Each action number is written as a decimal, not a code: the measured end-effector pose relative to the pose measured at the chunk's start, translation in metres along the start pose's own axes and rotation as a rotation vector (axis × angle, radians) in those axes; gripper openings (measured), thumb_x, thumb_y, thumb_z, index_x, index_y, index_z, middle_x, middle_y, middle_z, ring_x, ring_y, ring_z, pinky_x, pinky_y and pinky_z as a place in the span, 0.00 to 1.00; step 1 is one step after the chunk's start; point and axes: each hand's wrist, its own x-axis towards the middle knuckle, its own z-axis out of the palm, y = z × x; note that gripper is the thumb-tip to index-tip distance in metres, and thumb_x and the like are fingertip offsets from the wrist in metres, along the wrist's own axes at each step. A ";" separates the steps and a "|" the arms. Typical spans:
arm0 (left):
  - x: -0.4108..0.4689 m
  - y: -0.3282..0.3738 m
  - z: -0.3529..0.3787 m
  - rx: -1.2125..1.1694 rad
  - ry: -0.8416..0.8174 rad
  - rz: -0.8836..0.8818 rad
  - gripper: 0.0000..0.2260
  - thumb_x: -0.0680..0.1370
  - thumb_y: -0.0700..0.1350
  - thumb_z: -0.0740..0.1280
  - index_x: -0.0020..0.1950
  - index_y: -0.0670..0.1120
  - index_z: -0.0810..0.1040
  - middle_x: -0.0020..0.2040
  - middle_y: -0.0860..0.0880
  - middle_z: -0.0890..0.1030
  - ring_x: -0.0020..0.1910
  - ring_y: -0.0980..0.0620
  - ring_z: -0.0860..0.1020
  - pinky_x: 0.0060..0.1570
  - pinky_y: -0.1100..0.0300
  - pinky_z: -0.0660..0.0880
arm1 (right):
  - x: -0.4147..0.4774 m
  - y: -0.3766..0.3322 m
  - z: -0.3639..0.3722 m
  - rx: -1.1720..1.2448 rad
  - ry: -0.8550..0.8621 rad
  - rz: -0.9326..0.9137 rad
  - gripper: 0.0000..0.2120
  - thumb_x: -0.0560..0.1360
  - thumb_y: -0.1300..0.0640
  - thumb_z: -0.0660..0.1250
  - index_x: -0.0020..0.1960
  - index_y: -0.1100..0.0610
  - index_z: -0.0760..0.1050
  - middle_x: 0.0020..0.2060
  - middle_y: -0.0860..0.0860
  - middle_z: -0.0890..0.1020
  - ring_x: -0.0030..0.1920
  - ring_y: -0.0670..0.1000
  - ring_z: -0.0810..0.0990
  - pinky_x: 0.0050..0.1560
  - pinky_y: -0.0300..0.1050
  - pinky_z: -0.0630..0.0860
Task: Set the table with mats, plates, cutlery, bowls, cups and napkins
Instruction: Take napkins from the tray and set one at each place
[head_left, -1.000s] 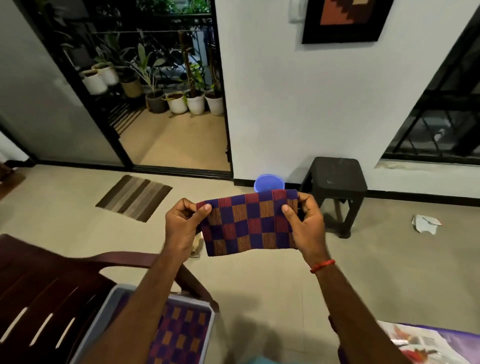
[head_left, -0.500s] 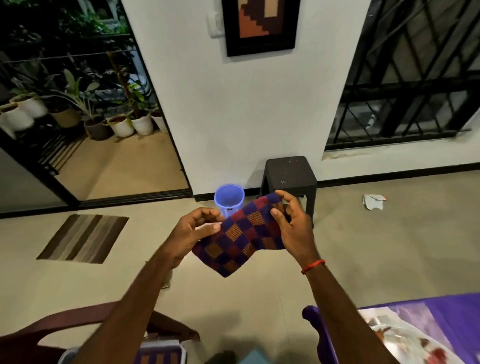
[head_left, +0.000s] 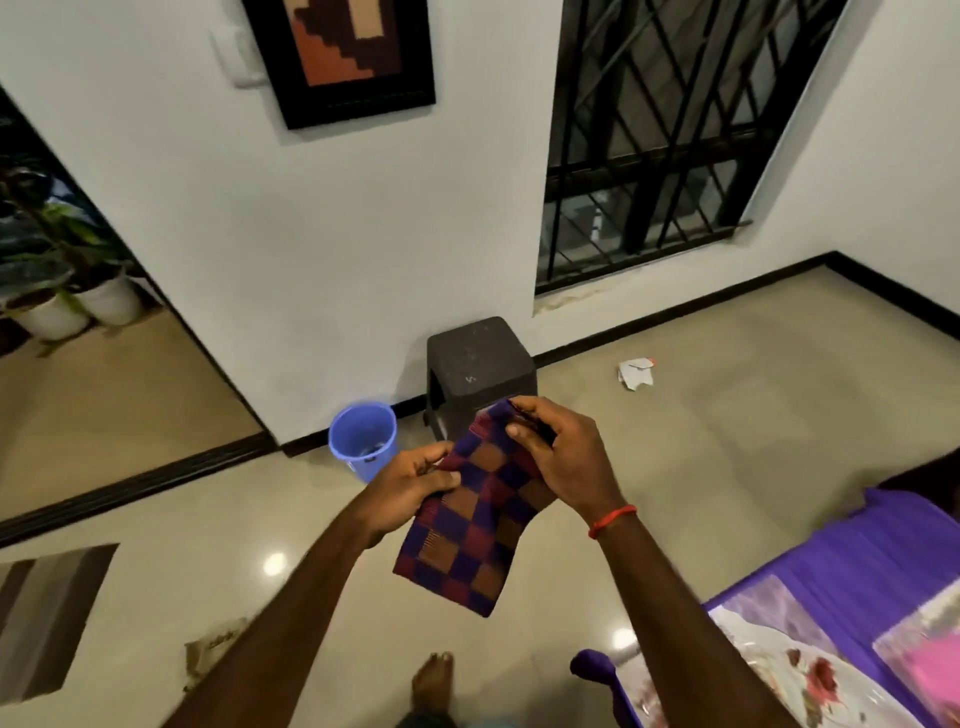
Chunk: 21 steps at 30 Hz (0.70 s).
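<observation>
A checked napkin (head_left: 475, 525) in purple, maroon and orange hangs in the air in front of me, folded lengthwise. My left hand (head_left: 405, 491) pinches its left edge. My right hand (head_left: 563, 457) grips its top corner, a red thread around that wrist. At the lower right is the table (head_left: 878, 551) with a purple cloth, a white flowered plate (head_left: 815, 680) and a pink mat (head_left: 930, 654) on it.
A blue bucket (head_left: 363, 439) and a dark plastic stool (head_left: 480, 371) stand by the white wall. A scrap of paper (head_left: 635, 373) lies on the tiled floor. My bare foot (head_left: 434, 683) shows below. A striped doormat (head_left: 47, 618) is at the left.
The view has swung right, away from the chair and tray toward the table. The napkin, held flat and wide before, is now folded narrower and hangs down between both hands.
</observation>
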 end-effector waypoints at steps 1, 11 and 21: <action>0.011 0.003 -0.004 -0.014 -0.015 -0.002 0.12 0.83 0.40 0.65 0.66 0.47 0.79 0.55 0.46 0.87 0.54 0.44 0.85 0.54 0.50 0.82 | 0.007 0.007 0.001 -0.046 0.051 0.022 0.17 0.78 0.47 0.68 0.66 0.46 0.76 0.57 0.41 0.82 0.56 0.42 0.80 0.57 0.48 0.81; 0.114 0.018 -0.049 -0.235 -0.134 -0.046 0.14 0.81 0.41 0.67 0.67 0.46 0.77 0.59 0.42 0.85 0.56 0.40 0.84 0.54 0.48 0.82 | 0.018 0.050 0.043 0.468 0.024 0.999 0.35 0.71 0.30 0.63 0.69 0.52 0.72 0.64 0.55 0.80 0.61 0.54 0.80 0.62 0.55 0.79; 0.187 0.031 -0.055 -0.294 -0.286 -0.086 0.19 0.81 0.36 0.66 0.70 0.51 0.74 0.59 0.44 0.85 0.57 0.41 0.84 0.50 0.48 0.83 | 0.043 0.048 0.055 0.972 0.306 0.907 0.14 0.82 0.57 0.64 0.68 0.52 0.72 0.60 0.54 0.84 0.59 0.58 0.83 0.61 0.62 0.79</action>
